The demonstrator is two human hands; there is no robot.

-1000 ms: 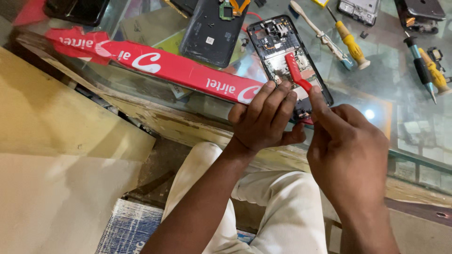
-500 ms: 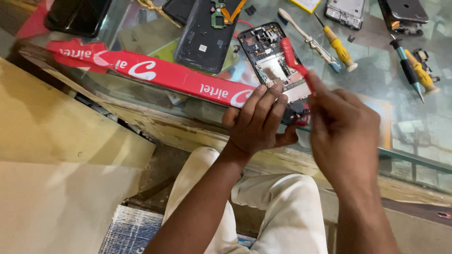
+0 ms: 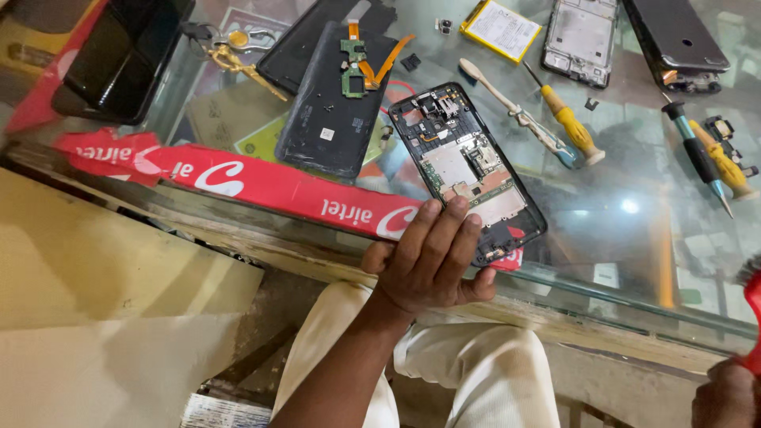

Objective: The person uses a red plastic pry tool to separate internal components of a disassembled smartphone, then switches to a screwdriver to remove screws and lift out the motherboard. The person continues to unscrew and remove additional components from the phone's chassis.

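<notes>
An opened phone (image 3: pixel 468 170) with its circuit boards bare lies at the near edge of the glass table (image 3: pixel 634 238). My left hand (image 3: pixel 428 265) grips the phone's lower end, fingers lying over its near left corner. My right hand (image 3: pixel 723 396) shows only partly in the bottom right corner, well away from the phone. It is closed around a red tool (image 3: pixel 753 317) with a dark tip, mostly cut off by the frame edge.
A black back cover (image 3: pixel 337 103) with an orange flex cable lies left of the phone. A white tool (image 3: pixel 507 107), a yellow screwdriver (image 3: pixel 567 123) and a dark screwdriver (image 3: pixel 697 154) lie to the right. Behind them are a battery (image 3: pixel 501 28), a phone frame (image 3: pixel 581 40) and other phones. A red strip (image 3: pixel 261 186) lines the edge.
My right hand has pulled the red tool off the opened phone and gone down to the lower right. My left hand still holds the phone's lower end.
</notes>
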